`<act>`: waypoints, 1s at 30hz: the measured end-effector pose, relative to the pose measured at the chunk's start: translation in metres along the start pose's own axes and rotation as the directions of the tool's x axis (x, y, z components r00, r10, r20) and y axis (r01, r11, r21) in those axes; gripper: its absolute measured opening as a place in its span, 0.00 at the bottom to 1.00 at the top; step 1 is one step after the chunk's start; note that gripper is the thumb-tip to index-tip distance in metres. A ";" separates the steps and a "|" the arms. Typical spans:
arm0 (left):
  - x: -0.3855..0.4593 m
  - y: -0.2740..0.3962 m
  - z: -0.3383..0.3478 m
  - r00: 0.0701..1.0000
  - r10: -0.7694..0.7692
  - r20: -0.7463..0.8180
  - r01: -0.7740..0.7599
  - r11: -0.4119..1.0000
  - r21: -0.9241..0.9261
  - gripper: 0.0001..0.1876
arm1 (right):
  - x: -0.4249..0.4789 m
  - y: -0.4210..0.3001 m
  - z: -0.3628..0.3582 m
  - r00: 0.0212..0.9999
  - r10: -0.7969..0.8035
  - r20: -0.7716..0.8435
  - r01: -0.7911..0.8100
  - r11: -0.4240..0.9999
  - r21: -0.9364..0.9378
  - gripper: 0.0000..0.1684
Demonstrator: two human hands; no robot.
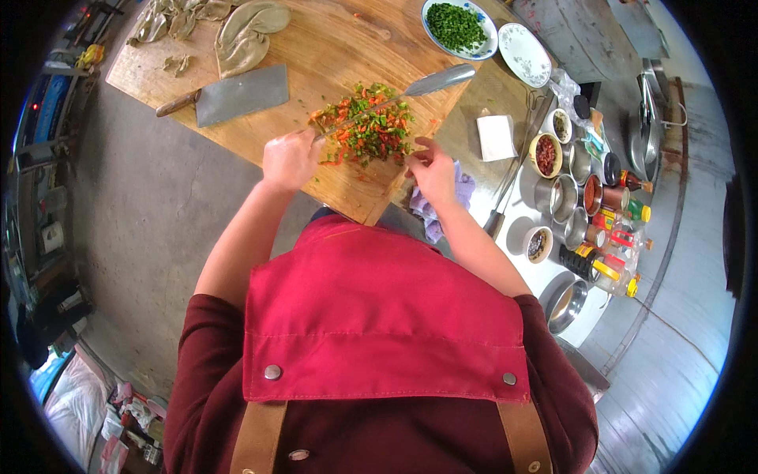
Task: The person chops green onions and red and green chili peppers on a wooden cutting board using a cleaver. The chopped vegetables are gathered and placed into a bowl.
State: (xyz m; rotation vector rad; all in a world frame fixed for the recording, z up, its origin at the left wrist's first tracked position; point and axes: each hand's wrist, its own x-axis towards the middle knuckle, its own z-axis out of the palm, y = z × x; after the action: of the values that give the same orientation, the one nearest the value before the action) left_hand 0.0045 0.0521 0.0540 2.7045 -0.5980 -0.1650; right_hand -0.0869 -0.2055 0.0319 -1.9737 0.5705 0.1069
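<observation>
My left hand (291, 159) is closed on the thin handle of a long metal spoon (439, 80), whose bowl points to the upper right. The handle passes over a heap of chopped red and green peppers (379, 127) on the wooden cutting board (349, 195). At the heap's right edge, my right hand (434, 173) has its fingers curled near the board's edge; whether they pinch a small piece I cannot tell. A cleaver (243, 95) with a wooden handle lies flat on the board, left of the heap. Beyond it are greyish-green leafy pieces (251, 35).
A bowl of chopped greens (487, 52) and an empty patterned dish (524, 56) stand at the upper right. A purple cloth (465, 189) lies beside my right wrist. Farther right are a white napkin (496, 137), a long-handled tool (495, 224), seasoning bowls (538, 244) and several bottles (616, 275).
</observation>
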 end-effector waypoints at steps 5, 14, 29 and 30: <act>0.000 0.002 -0.003 1.000 0.025 0.004 -0.025 1.000 -0.002 0.13 | 0.025 0.040 0.005 0.991 -0.008 0.134 -0.031 0.957 0.288 0.24; -0.037 0.017 -0.025 0.956 0.046 0.291 -0.052 0.999 0.012 0.09 | 0.024 -0.063 -0.102 0.955 0.188 0.229 -0.296 0.591 0.750 0.18; 0.021 0.027 -0.022 0.872 0.126 0.472 -0.211 0.969 0.131 0.10 | 0.062 -0.015 -0.086 1.000 0.020 -0.002 -0.020 0.999 0.049 0.07; 0.015 0.022 -0.014 0.901 0.167 0.400 -0.228 0.968 0.110 0.10 | 0.066 -0.015 -0.086 1.000 0.014 -0.009 -0.014 0.998 0.064 0.07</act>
State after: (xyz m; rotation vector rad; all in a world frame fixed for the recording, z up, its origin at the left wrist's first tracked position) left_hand 0.0118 0.0317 0.0745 2.7498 -1.0358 -0.6369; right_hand -0.0364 -0.2973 0.0632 -1.9097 0.5875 0.0868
